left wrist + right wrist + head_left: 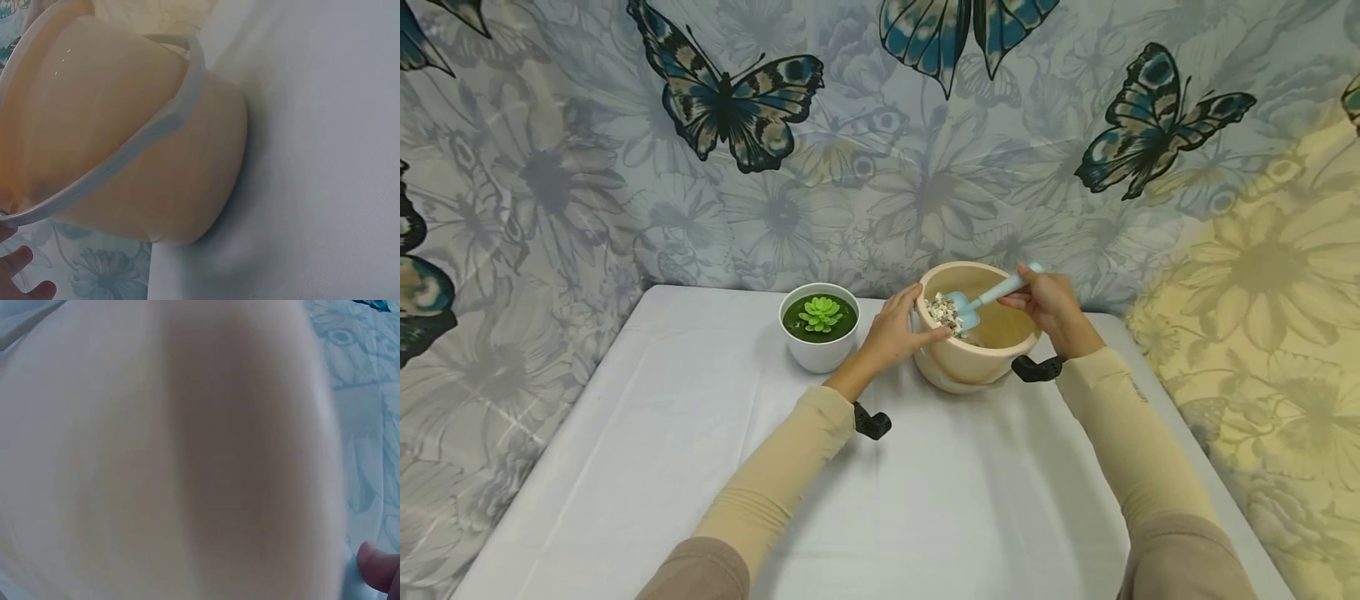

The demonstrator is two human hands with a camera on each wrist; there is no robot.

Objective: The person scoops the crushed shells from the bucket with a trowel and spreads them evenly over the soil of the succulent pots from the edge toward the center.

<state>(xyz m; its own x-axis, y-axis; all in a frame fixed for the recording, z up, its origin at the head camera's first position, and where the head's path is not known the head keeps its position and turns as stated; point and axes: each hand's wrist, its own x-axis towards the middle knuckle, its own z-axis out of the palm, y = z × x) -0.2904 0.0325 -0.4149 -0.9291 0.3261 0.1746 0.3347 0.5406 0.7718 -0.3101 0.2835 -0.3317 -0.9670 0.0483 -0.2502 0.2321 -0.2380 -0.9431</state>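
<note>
A cream-coloured bucket [958,371] stands near the back of the table; its pale carrying handle [144,134] hangs down the side in the left wrist view. My left hand [895,327] holds the bucket's left rim, thumb over the edge and fingers on the outside. With my right hand [1051,304] I grip the light blue toy shovel [1000,290] by its handle. Its blade dips inside the bucket mouth, against a small heap of whitish-brown bits [942,312] at the left. In the right wrist view the bucket [156,456] hides most of the shovel; one fingertip [375,565] shows.
Left of the bucket stands a white pot [820,357] with a green succulent [820,313]. White cloth covers the table [700,433]. A butterfly-patterned curtain [880,192] hangs close behind the table's back edge.
</note>
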